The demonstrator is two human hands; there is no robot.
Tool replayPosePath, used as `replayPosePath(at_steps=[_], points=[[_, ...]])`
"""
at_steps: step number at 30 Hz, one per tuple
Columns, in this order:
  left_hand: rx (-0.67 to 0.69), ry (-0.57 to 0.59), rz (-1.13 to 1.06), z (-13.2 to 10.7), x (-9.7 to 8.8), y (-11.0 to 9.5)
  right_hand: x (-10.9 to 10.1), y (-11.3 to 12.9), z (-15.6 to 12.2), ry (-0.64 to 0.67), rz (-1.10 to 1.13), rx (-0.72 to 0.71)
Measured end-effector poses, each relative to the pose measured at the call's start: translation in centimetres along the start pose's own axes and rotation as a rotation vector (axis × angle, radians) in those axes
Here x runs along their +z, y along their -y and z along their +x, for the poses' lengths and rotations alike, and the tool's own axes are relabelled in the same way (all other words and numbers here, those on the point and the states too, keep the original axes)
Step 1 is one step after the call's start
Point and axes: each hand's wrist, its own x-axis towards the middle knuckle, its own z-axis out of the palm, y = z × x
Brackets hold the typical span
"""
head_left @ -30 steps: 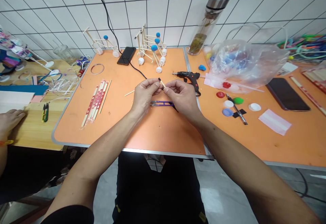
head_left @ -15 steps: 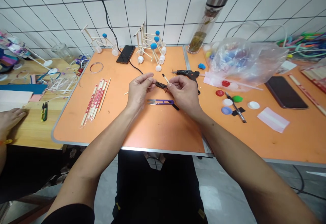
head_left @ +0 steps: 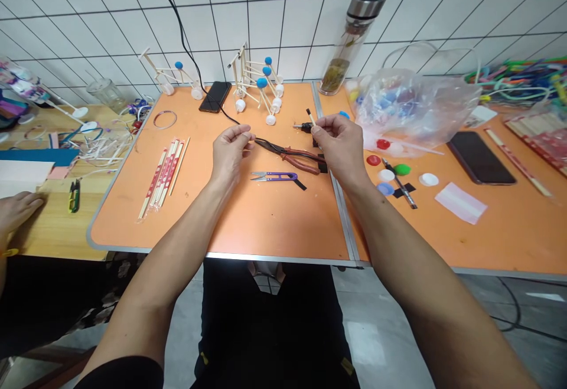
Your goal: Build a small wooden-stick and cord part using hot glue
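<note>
My right hand [head_left: 340,144] is closed in a pinch on a short wooden stick [head_left: 310,117] with a black tip, which points up and away from me. My left hand [head_left: 231,151] has thumb and fingers pressed together; whatever may be between them is hidden. Red-handled pliers [head_left: 297,157] lie between the two hands, jaws toward the left one. Nearer to me rest purple thread snips [head_left: 275,176], with a black strip [head_left: 300,184] beside them. Behind my right hand a black glue gun [head_left: 303,127] is mostly covered.
Stick frames with blue balls [head_left: 261,83] and white feet stand at the back, beside a phone [head_left: 215,97]. Wrapped chopsticks [head_left: 165,176] lie left. Bottle caps [head_left: 429,179], a pen [head_left: 401,185], a plastic bag [head_left: 411,105] and a tall bottle [head_left: 349,46] are right. Another person's hand [head_left: 20,209] rests far left.
My right hand has moved right with the stick, away from my left hand, uncovering the pliers and covering more of the glue gun. The view has shifted slightly.
</note>
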Motion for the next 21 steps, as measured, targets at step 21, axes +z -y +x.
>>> replayPosePath(at_steps=[21], points=[[-0.046, 0.061, 0.023, -0.2, 0.6, 0.7, -1.6, -1.3, 1.5, 0.042, -0.096, 0.027]])
